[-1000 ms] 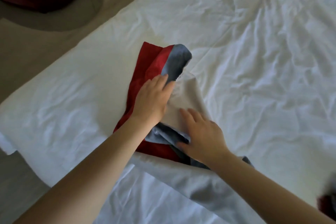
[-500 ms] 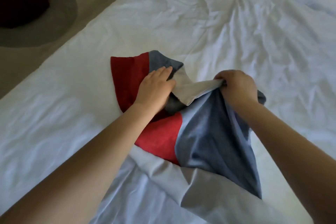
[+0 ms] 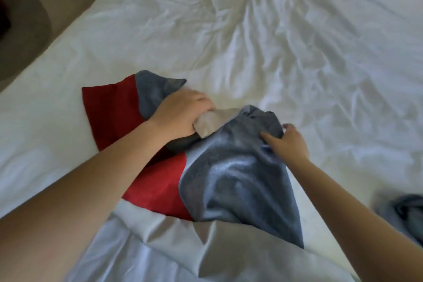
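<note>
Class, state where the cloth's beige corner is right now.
Head view, centre: the beige corner is gripped in the left hand, just left of the bunched blue-grey fabric held by the right hand, over the white bed sheet.

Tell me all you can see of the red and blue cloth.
The cloth is soft fabric in red, blue-grey and beige panels, lying crumpled on the white bed sheet. Its red part lies flat at left; its blue part is bunched up. The left hand grips a beige flap, the right hand the blue bunch.
</note>
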Demonstrator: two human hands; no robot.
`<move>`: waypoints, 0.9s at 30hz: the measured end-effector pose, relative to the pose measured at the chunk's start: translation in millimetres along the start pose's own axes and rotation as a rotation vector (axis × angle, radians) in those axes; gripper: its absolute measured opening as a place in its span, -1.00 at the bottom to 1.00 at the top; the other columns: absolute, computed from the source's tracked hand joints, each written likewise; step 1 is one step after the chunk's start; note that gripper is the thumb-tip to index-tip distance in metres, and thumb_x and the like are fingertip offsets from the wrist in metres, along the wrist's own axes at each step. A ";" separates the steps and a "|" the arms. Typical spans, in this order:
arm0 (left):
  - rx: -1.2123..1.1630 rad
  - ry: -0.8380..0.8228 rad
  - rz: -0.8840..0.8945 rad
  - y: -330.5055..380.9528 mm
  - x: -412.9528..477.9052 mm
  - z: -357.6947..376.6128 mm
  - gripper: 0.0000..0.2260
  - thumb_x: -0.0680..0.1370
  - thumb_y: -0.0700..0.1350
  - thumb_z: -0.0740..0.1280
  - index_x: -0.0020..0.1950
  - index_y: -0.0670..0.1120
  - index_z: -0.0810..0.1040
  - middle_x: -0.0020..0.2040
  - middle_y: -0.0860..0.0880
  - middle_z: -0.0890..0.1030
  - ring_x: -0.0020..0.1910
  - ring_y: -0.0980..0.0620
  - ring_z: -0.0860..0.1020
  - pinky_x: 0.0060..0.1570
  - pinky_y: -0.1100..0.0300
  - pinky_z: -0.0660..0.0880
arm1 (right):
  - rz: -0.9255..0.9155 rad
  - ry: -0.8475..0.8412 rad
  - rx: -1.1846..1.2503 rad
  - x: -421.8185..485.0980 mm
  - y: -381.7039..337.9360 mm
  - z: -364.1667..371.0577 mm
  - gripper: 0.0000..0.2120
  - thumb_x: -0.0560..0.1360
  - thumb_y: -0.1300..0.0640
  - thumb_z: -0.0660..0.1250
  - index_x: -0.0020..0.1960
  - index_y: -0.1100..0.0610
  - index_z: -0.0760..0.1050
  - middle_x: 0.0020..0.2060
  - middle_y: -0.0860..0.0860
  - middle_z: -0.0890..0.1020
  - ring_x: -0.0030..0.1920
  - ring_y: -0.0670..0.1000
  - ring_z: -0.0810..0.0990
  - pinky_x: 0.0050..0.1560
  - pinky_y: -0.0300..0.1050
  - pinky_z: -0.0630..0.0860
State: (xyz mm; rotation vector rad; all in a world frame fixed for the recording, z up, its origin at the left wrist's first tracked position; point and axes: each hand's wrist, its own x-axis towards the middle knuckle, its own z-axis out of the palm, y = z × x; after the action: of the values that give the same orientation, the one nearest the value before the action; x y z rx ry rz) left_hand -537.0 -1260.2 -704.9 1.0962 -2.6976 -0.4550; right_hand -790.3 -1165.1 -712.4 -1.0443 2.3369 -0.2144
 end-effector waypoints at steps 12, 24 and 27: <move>0.296 0.237 -0.338 -21.8 103.8 -5.8 -0.87 0.50 -0.27 0.24 0.00 -0.18 0.53 -0.13 -0.23 0.58 -0.16 -0.27 0.53 -0.33 0.02 0.33 | -0.176 0.260 0.105 42.1 -9.2 -4.6 -0.88 0.50 0.05 0.26 -0.15 0.08 0.38 -0.28 -0.03 0.52 -0.27 0.05 0.50 -0.34 -0.11 0.33; 0.100 0.013 0.408 117.8 70.9 65.7 -0.56 0.43 -0.28 0.25 0.31 -0.13 0.50 0.35 -0.17 0.47 0.34 -0.17 0.41 0.34 -0.07 0.30 | 0.050 -0.235 0.538 -3.7 85.1 -26.1 -0.76 0.60 0.23 0.10 -0.15 0.16 0.49 -0.31 0.08 0.49 -0.33 0.02 0.43 -0.26 -0.15 0.40; 0.095 -0.120 0.494 157.3 70.4 87.0 -0.55 0.50 -0.31 0.21 0.38 -0.04 0.43 0.44 -0.07 0.37 0.44 -0.06 0.29 0.41 0.04 0.21 | 0.125 -0.441 0.503 -28.1 126.5 -37.4 -0.69 0.47 0.47 0.08 -0.01 0.22 0.52 -0.33 0.08 0.59 -0.39 -0.01 0.52 -0.31 -0.19 0.44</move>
State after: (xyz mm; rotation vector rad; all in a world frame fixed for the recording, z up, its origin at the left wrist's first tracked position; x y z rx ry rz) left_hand -713.4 -1184.9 -726.4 0.3954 -2.9786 -0.3152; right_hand -876.4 -1061.4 -714.9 -0.6184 1.8074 -0.4461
